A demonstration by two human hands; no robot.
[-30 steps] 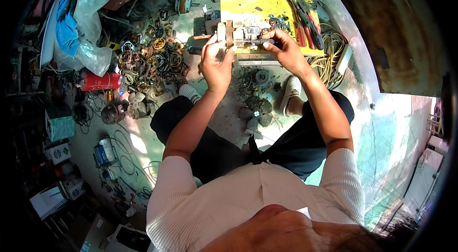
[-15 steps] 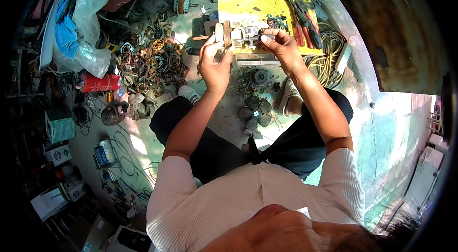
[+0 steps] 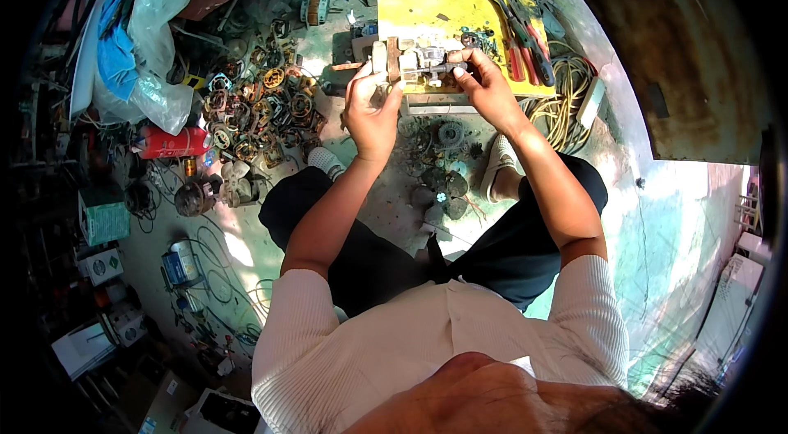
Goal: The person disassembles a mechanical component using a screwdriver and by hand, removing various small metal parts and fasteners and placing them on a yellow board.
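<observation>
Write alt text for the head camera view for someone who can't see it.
Seen from above, a seated person holds a small metal motor assembly between the left hand and right hand over a yellow work board. Copper-wound motor parts litter the floor to the left; red-handled pliers lie on the board's right.

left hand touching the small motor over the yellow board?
Touching. The head view shows the left hand with its fingers wrapped around the left end of the small motor; the right hand grips the other end.
</observation>
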